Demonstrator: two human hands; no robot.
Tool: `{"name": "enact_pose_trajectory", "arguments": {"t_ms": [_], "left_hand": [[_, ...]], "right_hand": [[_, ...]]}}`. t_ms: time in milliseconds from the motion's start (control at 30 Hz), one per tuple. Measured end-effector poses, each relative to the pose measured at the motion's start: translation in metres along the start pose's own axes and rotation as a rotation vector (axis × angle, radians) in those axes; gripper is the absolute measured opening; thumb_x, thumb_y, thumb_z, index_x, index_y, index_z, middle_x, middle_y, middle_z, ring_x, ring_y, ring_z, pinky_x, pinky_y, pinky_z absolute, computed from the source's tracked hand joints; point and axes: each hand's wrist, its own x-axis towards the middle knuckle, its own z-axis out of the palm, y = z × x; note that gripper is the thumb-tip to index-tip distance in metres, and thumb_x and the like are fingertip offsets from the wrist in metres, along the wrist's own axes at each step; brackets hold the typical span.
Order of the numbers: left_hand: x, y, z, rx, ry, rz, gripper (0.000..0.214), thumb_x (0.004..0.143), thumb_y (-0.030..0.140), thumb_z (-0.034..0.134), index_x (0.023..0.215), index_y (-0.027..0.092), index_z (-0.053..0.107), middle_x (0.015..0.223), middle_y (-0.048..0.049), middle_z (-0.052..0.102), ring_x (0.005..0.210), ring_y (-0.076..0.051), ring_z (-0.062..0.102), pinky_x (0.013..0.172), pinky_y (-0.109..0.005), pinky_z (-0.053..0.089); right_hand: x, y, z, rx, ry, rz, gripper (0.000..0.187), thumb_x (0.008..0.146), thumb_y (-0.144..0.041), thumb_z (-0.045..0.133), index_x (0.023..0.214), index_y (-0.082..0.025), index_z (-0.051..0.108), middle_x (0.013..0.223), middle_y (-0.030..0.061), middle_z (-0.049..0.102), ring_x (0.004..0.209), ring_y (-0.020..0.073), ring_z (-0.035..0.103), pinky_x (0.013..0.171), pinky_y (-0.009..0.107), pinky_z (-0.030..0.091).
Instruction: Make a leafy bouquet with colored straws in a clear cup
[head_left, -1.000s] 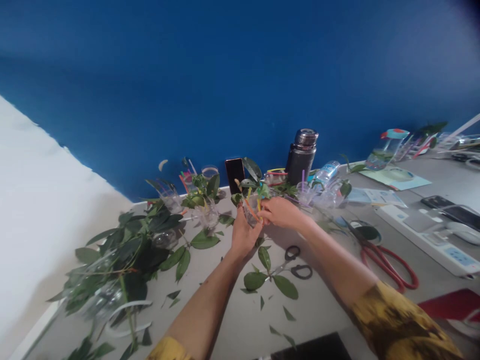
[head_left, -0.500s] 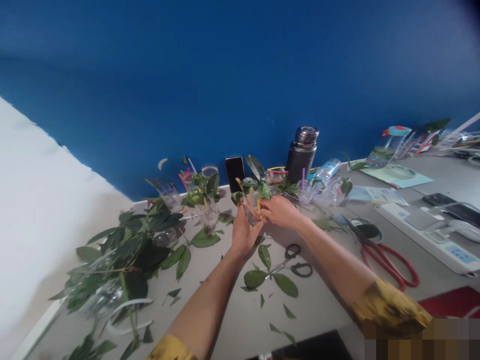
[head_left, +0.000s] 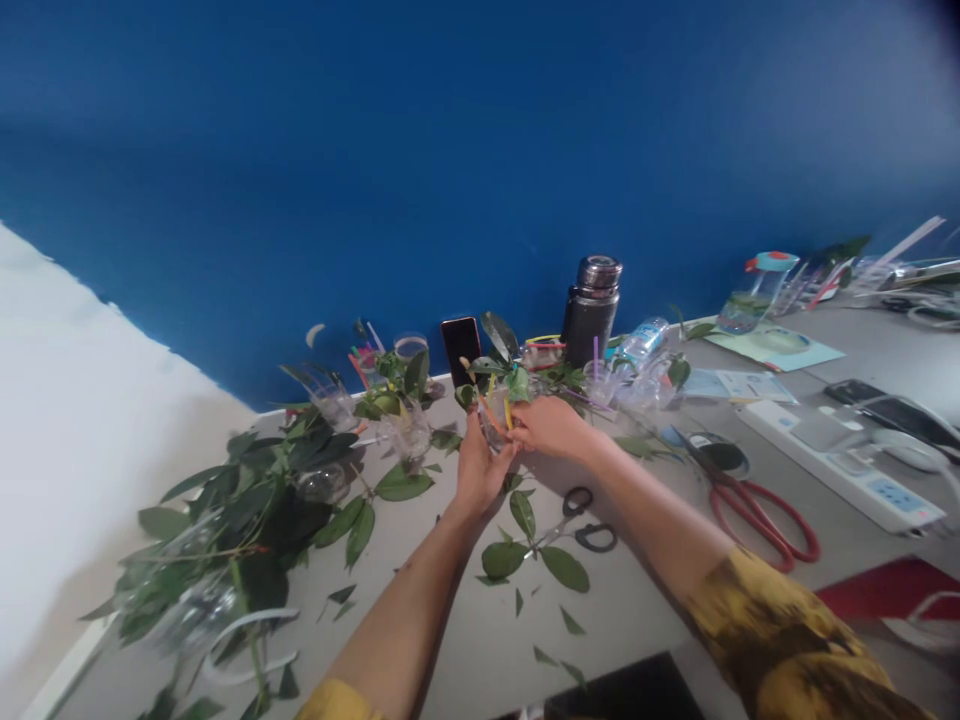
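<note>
My left hand [head_left: 478, 468] and my right hand [head_left: 550, 428] meet around a small clear plastic cup [head_left: 492, 425] holding orange and yellow straws and a leafy sprig [head_left: 504, 370]. The left hand grips the cup from below and the near side, and the right fingers press against it from the right. The hands hide much of the cup. Close to my left hand stand more clear cups [head_left: 409, 430] with cut leafy stems. A large heap of green leafy branches [head_left: 247, 530] lies further left.
Loose leaves and black-handled scissors [head_left: 574, 525] lie below my hands. Red-handled shears [head_left: 757, 525] and a white power strip [head_left: 840, 460] sit to the right. A steel flask [head_left: 591, 310], water bottle [head_left: 641, 342] and phone [head_left: 461, 350] stand along the blue wall [head_left: 375, 180].
My hands stay on the cup in nearly the same grip. The whole scene has shifted slightly left and down in view as my head moved.
</note>
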Motion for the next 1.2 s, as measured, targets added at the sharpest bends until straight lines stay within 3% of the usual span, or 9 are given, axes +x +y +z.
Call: {"name": "enact_pose_trajectory", "arguments": {"t_ms": [267,433,600,767,833,900,1033,1100,1200], "left_hand": [[0.002,-0.005,0.001,0.012,0.021,0.007,0.086,0.08,0.035,0.08,0.155,0.024,0.039,0.154,-0.019,0.059,0.14,-0.039,0.06,0.118,-0.056,0.047],[0.002,-0.009,0.002,-0.023,-0.025,0.024,0.084,0.085,0.037,0.074,0.157,0.022,0.034,0.152,-0.0185,0.06,0.137,-0.035,0.063,0.118,-0.052,0.048],[0.002,-0.01,0.001,-0.047,-0.012,0.048,0.086,0.084,0.041,0.076,0.157,0.025,0.033,0.151,-0.0171,0.061,0.135,-0.033,0.065,0.116,-0.051,0.049],[0.002,-0.006,0.0,0.022,0.002,0.018,0.082,0.085,0.045,0.076,0.155,0.021,0.039,0.151,-0.0199,0.06,0.137,-0.037,0.062,0.117,-0.055,0.047],[0.001,-0.003,-0.001,0.053,0.006,-0.033,0.084,0.084,0.045,0.078,0.155,0.02,0.04,0.149,-0.0195,0.062,0.137,-0.038,0.062,0.116,-0.055,0.047],[0.0,0.0,-0.001,0.072,-0.004,-0.102,0.09,0.079,0.042,0.083,0.156,0.02,0.04,0.144,-0.018,0.067,0.133,-0.037,0.064,0.113,-0.052,0.048],[-0.002,0.007,-0.001,0.048,-0.046,-0.143,0.096,0.075,0.033,0.085,0.158,0.021,0.039,0.142,-0.015,0.069,0.129,-0.034,0.066,0.111,-0.046,0.049],[-0.001,0.007,-0.002,0.058,-0.03,-0.099,0.095,0.074,0.031,0.084,0.158,0.021,0.04,0.148,-0.0155,0.064,0.134,-0.033,0.063,0.115,-0.046,0.046],[0.001,0.005,-0.004,0.091,-0.02,-0.046,0.094,0.072,0.033,0.086,0.153,0.019,0.043,0.147,-0.0165,0.064,0.135,-0.034,0.062,0.117,-0.048,0.045]], "right_hand": [[-0.002,-0.006,0.0,-0.095,-0.016,0.012,0.037,0.106,-0.034,0.053,0.136,-0.019,0.068,0.116,0.019,0.08,0.112,0.0348,0.077,0.085,0.034,0.057],[-0.001,-0.008,0.001,-0.007,0.023,0.061,0.031,0.103,-0.031,0.056,0.128,-0.021,0.073,0.113,0.0149,0.081,0.107,0.0305,0.078,0.081,0.03,0.055],[-0.004,-0.004,-0.001,0.229,0.043,0.014,0.022,0.095,-0.031,0.067,0.109,-0.019,0.079,0.084,0.0063,0.081,0.083,0.0236,0.077,0.067,0.025,0.047],[-0.03,0.01,-0.004,0.534,0.115,-0.016,0.056,0.091,-0.031,0.07,0.146,-0.019,0.065,0.07,-0.0017,0.077,0.068,0.019,0.071,0.066,0.024,0.045],[-0.045,0.02,-0.002,0.571,0.132,0.007,0.061,0.092,-0.032,0.069,0.152,-0.021,0.06,0.069,-0.0029,0.076,0.069,0.0194,0.071,0.07,0.025,0.047],[-0.059,0.029,0.003,0.545,0.105,0.032,0.054,0.094,-0.029,0.066,0.147,-0.023,0.065,0.071,-0.0017,0.077,0.074,0.0205,0.073,0.074,0.027,0.049],[-0.084,0.042,0.022,0.413,0.115,0.11,0.029,0.091,-0.02,0.066,0.115,-0.016,0.082,0.096,0.0102,0.083,0.094,0.0261,0.076,0.084,0.031,0.051],[-0.098,0.039,0.03,0.561,0.151,0.117,0.025,0.092,-0.019,0.063,0.109,-0.016,0.081,0.089,0.0084,0.081,0.084,0.0227,0.074,0.08,0.031,0.052],[-0.121,0.021,0.025,1.118,0.153,0.021,0.024,0.095,-0.039,0.068,0.107,-0.02,0.077,0.067,0.0004,0.072,0.056,0.0159,0.064,0.059,0.028,0.051]]}}
